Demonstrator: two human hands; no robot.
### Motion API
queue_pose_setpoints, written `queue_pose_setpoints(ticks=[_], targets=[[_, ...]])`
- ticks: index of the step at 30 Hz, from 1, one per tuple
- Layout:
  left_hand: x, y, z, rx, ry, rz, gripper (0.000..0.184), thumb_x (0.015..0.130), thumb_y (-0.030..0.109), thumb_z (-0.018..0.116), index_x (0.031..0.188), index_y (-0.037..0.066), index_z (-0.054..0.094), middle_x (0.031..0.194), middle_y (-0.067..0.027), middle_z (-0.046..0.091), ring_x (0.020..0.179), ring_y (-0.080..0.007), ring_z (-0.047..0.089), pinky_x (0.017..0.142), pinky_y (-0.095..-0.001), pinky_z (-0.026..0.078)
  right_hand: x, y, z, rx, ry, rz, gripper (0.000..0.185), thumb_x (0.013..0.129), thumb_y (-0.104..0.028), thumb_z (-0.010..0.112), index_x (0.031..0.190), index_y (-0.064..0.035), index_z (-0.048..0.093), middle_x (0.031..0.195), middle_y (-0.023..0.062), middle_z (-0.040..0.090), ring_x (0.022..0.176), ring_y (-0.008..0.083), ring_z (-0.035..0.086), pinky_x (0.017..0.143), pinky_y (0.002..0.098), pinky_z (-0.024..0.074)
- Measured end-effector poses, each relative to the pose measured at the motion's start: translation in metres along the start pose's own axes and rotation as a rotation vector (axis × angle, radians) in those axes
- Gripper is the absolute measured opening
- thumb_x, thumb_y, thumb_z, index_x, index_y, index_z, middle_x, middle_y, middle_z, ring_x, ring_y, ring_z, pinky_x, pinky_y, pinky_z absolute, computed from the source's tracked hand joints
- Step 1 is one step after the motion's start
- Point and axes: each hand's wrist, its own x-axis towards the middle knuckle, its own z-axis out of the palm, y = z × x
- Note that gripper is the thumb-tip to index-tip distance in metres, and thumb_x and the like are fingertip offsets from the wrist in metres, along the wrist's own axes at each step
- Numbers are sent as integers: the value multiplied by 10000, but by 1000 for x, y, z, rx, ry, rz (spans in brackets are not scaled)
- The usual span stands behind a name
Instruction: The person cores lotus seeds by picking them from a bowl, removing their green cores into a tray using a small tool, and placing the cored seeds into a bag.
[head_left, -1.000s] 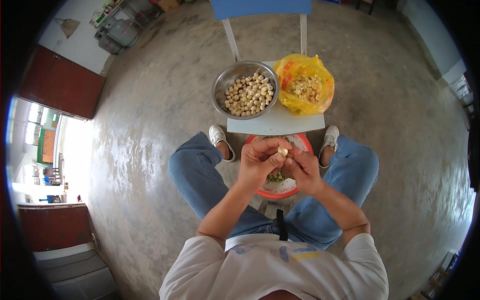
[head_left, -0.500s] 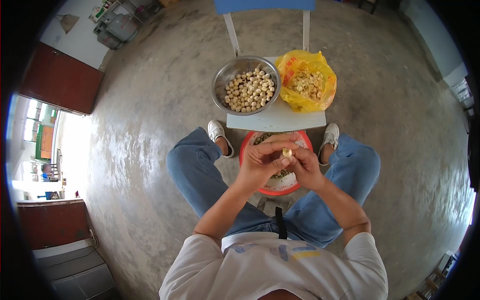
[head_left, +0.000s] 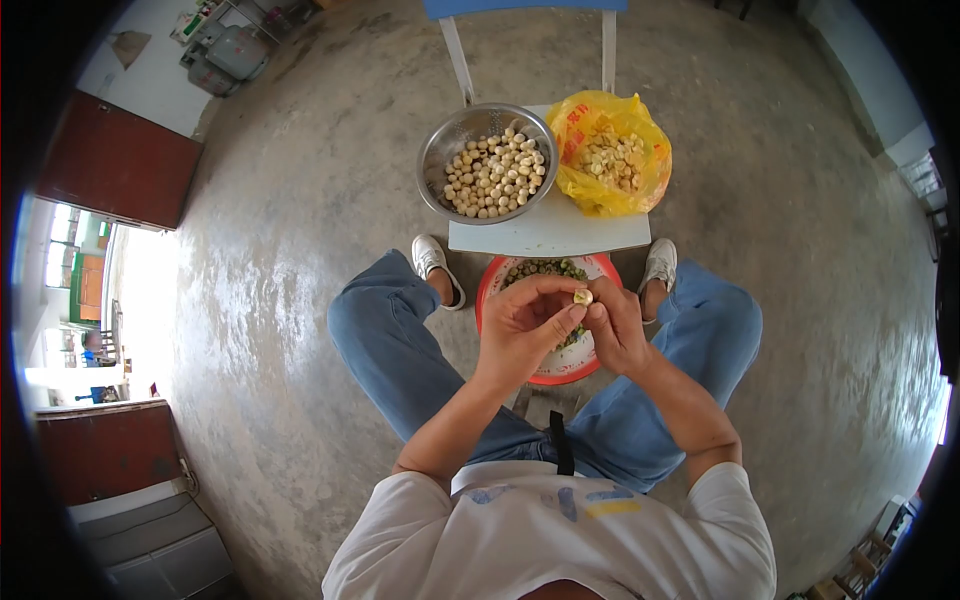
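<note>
Cream-coloured, the small round nut-like piece (head_left: 583, 297) sits where your fingertips meet, above the white round basin with a red rim (head_left: 560, 379). Clock directions here are read from this piece, with twelve lying away from you.

Hands: your bare left hand (head_left: 525, 325) pinches the piece, thumb at seven o'clock and forefinger at ten; its remaining fingers curl behind, partly hidden. Your bare right hand (head_left: 618, 330) pinches it between thumb and forefinger from the three-to-five o'clock side. You cannot tell the exact contact on the underside.

Surroundings: at eleven o'clock you have the silver perforated metal bowl (head_left: 460, 128), containing similar round cream pieces (head_left: 495, 175). Just past twelve is the yellow plastic bag with red print (head_left: 600, 203), holding pale, irregular bits (head_left: 615, 160). Both stand on the flat white chair seat (head_left: 550, 237). Green scraps (head_left: 568, 267) show in the basin at ten o'clock and again between six and seven.

Handling: expect a very light, fairly firm item. Its rounded surface looks smooth, so it may roll or slip under uneven pressure, and hard squeezing could split it. You are best served gripping its opposite flanks with the finger pads, leaving the upper face free.
</note>
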Motion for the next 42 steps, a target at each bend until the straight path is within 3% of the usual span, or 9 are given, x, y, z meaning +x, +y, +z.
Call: queue_pose_setpoints(ticks=[4,13,16,26,32,42], targets=[[-1,5,1,-105,6,-120,210,834,31,628,1033,-25,592,801,-59,619,553,-71,527,456,-173,405,3,3,3,1,17,-47,261,938,-252,483,828,-17,512,666,92,489,556,241,500,505,326,390],[3,-1,-5,-253,-24,-198,172,830,20,604,996,-10,572,804,-74,620,559,-78,532,453,-178,402,4,7,1,-11,7,-79,254,923,-224,510,785,-12,496,656,98,472,556,244,494,502,330,384],[5,-1,-4,-310,-39,-210,99,846,-8,569,945,-8,571,750,-31,586,554,-60,513,452,-182,387,4,9,-1,-39,-22,-70,251,918,-215,516,775,-12,483,648,102,467,551,243,489,499,333,379],[10,-11,0,-392,27,-229,76,827,-7,565,880,23,520,708,-60,589,504,-70,502,413,-184,378,5,10,1,-150,33,-103,190,905,-163,528,785,-19,498,647,114,493,543,265,498,485,347,379],[12,-17,1,-372,23,-190,79,817,17,564,865,53,513,693,-47,594,499,-80,516,401,-182,394,0,13,6,-58,63,65,229,925,-194,501,772,-24,493,606,110,487,522,259,498,477,329,383],[12,-25,13,-401,154,-151,73,825,5,554,849,52,503,672,-41,572,460,-88,506,373,-200,385,-3,13,14,95,140,222,274,961,-235,444,785,-29,490,624,56,515,550,138,514,496,280,396]])
